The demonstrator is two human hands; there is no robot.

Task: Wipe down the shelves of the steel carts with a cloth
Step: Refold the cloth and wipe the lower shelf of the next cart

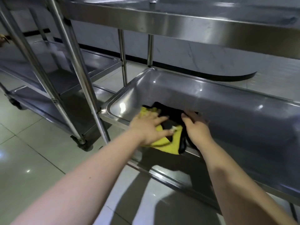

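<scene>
Down on the lower shelf [235,120], fingers [159,119] of the left hand [146,126] are spread flat, pressing the yellow-and-black cloth [174,143]; the right hand [198,129] curls its fingers into the black part. Cloth's by the front-left corner.

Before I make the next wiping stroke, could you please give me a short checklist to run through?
1. Cloth lies on the lower shelf: ok.
2. Left hand presses flat on the yellow part, fingers spread: ok.
3. Right hand has a firm grip on the black part: cannot tell; its fingers bend onto the fabric.
4. Cloth spread flat for wiping: not ok, it is bunched and folded.
5. Upper shelf sits above both hands: ok.
6. Shelf surface already clean: cannot tell, because of the glare.
</scene>
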